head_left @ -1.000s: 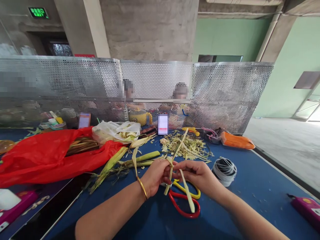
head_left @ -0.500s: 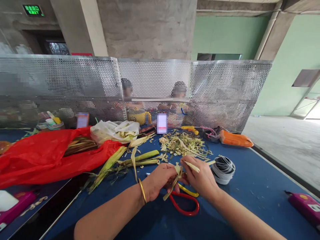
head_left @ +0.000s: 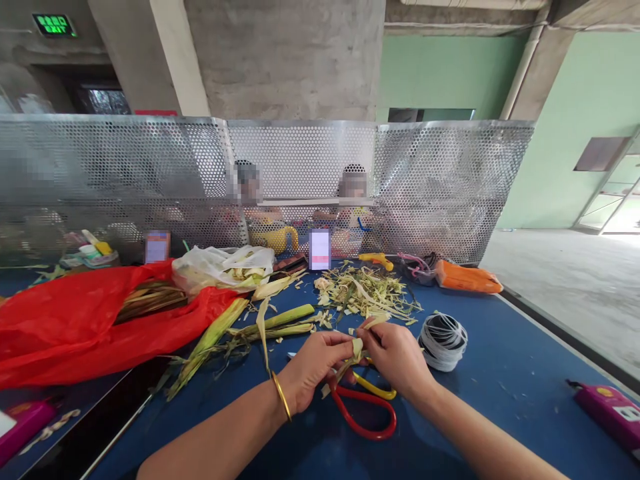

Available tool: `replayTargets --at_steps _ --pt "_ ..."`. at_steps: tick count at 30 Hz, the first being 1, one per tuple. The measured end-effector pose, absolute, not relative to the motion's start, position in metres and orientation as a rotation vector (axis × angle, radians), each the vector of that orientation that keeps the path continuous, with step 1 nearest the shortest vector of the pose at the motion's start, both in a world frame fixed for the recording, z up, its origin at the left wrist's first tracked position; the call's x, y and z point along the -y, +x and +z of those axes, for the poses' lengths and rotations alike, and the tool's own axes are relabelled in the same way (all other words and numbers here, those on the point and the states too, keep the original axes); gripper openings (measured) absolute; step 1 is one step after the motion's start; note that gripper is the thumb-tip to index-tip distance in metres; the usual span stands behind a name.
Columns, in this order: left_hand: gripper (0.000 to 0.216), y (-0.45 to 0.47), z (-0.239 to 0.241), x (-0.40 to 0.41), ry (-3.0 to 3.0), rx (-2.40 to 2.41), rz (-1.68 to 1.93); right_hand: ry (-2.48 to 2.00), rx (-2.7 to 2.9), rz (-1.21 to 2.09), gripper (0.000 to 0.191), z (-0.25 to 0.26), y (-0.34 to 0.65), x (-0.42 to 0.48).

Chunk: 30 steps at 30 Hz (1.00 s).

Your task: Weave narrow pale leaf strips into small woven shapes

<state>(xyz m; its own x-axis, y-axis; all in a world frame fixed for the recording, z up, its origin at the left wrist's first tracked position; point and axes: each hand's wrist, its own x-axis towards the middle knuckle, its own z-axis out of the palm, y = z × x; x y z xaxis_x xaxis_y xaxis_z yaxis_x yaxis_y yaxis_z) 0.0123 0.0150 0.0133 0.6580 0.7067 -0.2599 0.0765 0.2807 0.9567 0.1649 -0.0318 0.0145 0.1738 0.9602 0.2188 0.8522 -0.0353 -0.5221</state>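
Note:
Pale strips of corn husk (head_left: 357,348) are pinched between my two hands, low over the blue table. My left hand (head_left: 320,367), with a gold bangle at the wrist, is closed on the husk, thumb on top. My right hand (head_left: 395,350) grips the same piece from the other side, and a husk end sticks out above its fingers. Beneath the hands lie scissors (head_left: 367,437) with red and yellow handles, their blades mostly covered by my left hand. Right of my right hand stands a spool of white cord (head_left: 443,341).
Behind the hands is a heap of husk scraps (head_left: 370,290). Corn husks (head_left: 280,320) lie to the left beside a red plastic bag (head_left: 90,320). An orange packet (head_left: 467,277) and a yellow tool (head_left: 376,260) lie at the back. A perforated metal screen (head_left: 305,160) separates co-workers opposite.
My fingers have shifted on the husk; the strip hanging below is turned and less visible, and the end above my right hand now points up differently. The view has moved slightly.

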Motion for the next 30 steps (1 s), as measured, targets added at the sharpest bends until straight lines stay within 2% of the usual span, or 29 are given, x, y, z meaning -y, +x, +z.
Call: replayTargets --at_steps 2,6,12,19,25,30 --pt "0.025 0.011 0.017 -0.014 1.231 -0.743 0.474 -1.933 1.686 0.228 0.029 0.016 0.166 0.032" --pt "0.027 0.01 0.024 -0.01 1.296 -0.672 0.451 -1.994 1.652 0.162 0.031 0.017 0.167 0.031" --pt "0.015 0.018 0.017 -0.005 1.418 -0.803 0.56 -2.007 1.641 0.196 0.028 0.017 0.165 0.03" --pt "0.026 0.018 0.011 -0.007 1.323 -0.832 0.546 -1.944 1.563 0.324 0.029 0.012 0.169 0.026" --pt "0.035 0.018 0.007 -0.014 1.157 -0.84 0.681 -1.883 1.57 0.461 0.029 0.016 0.173 0.025" --pt "0.034 0.014 0.009 -0.024 1.129 -0.932 0.788 -1.756 1.689 0.544 0.012 0.032 0.184 0.031"
